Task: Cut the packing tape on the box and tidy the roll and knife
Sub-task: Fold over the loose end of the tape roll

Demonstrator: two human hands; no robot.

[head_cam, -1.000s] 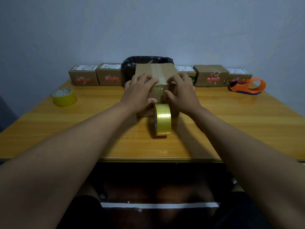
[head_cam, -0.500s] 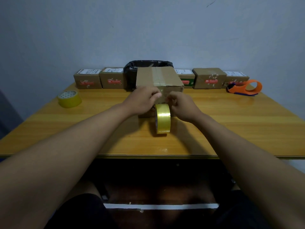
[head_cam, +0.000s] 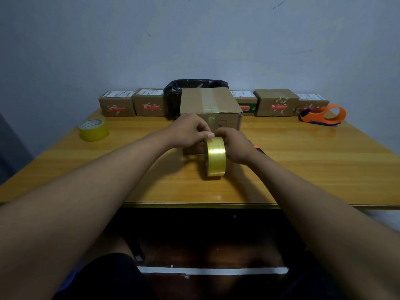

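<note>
A brown cardboard box (head_cam: pixel 216 100), with clear tape along its top seam, stands in the middle of the wooden table (head_cam: pixel 303 169). In front of it a yellow tape roll (head_cam: pixel 215 158) stands on its edge. My left hand (head_cam: pixel 188 132) pinches the top of the roll, thumb on its rim. My right hand (head_cam: pixel 234 146) curls against the roll's upper right side. Both hands hide the lower front of the box. A small orange and black object (head_cam: pixel 258 148), perhaps the knife, peeks out behind my right wrist.
A second yellow tape roll (head_cam: pixel 93 129) lies flat at the left. An orange tape dispenser (head_cam: pixel 324 115) sits at the back right. Several small labelled boxes (head_cam: pixel 149 102) and a black-lined bin (head_cam: pixel 194 85) line the back edge by the wall.
Both hands slid down from the box's top front edge to the top of the standing roll. The roll and box have stayed in place.
</note>
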